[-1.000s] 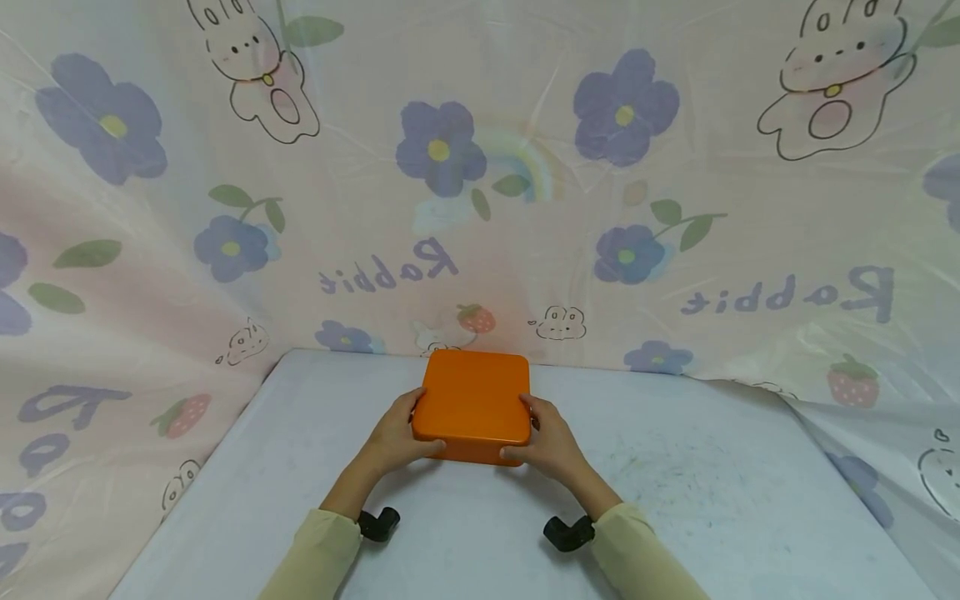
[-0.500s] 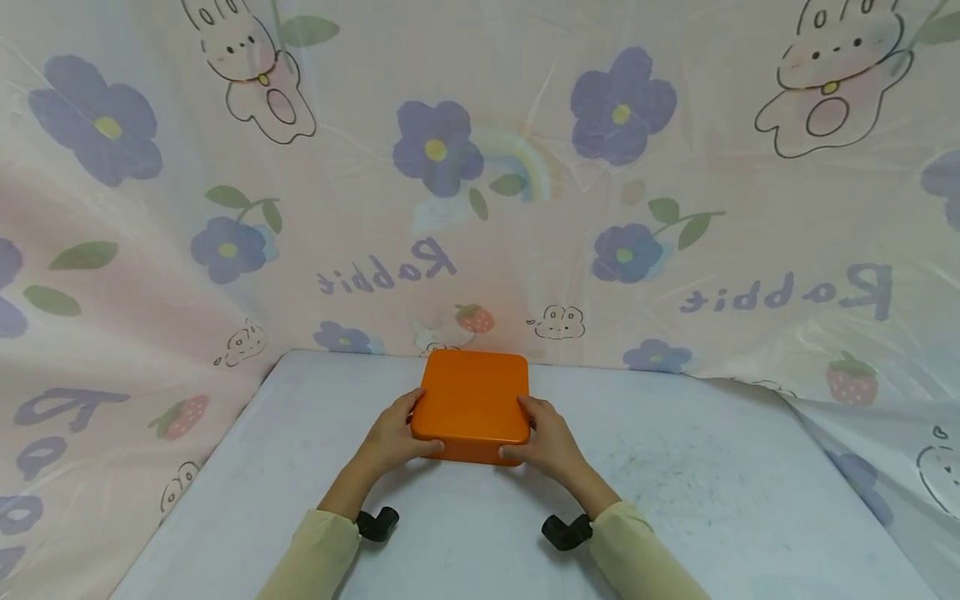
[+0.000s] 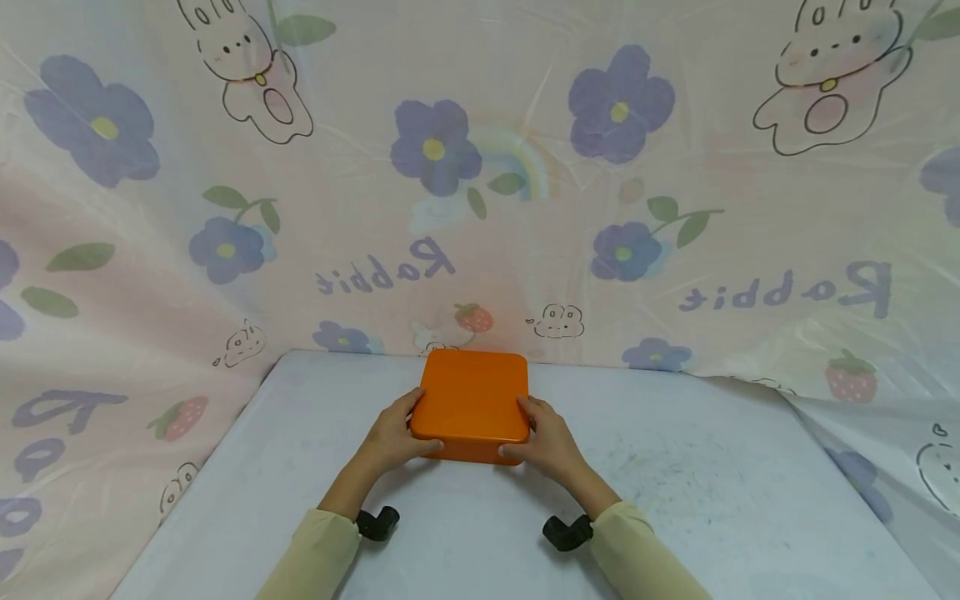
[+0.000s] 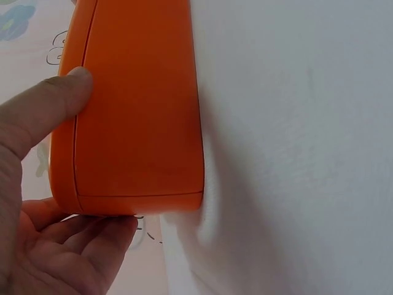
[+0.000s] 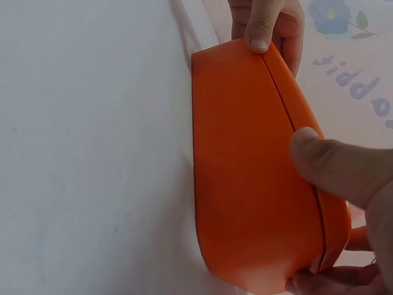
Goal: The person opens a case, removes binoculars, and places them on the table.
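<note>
An orange box (image 3: 471,396) with rounded corners lies near the back of the white table. A thin seam below its top, plain in the left wrist view, marks off a lid (image 4: 66,147). My left hand (image 3: 392,435) grips the box's left side, thumb on the front face at the seam and fingers along the side. On the opposite side my right hand (image 3: 551,437) holds it the same way, its thumb (image 5: 310,153) across the seam in the right wrist view. The box's far side is hidden.
A white table (image 3: 675,475) with faint dark smudges on its right half spreads around the box. Behind it hangs a curtain (image 3: 495,242) printed with flowers and rabbits, close to the box's back edge. Black wrist cameras (image 3: 567,533) sit on both wrists.
</note>
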The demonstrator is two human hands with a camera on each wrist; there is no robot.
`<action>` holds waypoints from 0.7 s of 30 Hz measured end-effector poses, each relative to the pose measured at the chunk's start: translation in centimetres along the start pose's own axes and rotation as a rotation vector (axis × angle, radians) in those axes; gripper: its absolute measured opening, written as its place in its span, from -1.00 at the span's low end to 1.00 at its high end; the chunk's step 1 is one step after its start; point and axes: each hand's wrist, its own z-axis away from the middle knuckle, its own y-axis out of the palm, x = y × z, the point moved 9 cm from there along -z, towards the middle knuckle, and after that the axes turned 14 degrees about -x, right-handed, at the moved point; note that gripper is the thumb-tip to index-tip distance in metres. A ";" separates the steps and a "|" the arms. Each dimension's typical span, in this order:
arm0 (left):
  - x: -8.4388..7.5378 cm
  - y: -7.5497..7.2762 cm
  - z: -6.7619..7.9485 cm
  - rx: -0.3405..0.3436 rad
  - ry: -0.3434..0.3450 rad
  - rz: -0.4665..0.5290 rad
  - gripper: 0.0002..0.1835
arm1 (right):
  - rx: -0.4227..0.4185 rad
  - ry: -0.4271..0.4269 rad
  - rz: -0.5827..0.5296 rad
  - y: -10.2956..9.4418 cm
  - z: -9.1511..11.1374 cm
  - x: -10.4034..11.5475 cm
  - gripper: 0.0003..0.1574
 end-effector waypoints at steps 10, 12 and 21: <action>0.3 0.2 -0.1 0.006 -0.022 0.026 0.09 | -0.016 -0.026 0.010 -0.1 0.0 0.3 0.08; 0.3 0.2 -0.1 0.005 -0.028 0.032 0.09 | -0.016 -0.025 0.008 -0.1 0.0 0.3 0.08; 0.2 0.1 0.1 0.005 -0.045 0.059 0.09 | -0.012 -0.014 0.002 0.0 -0.1 0.1 0.08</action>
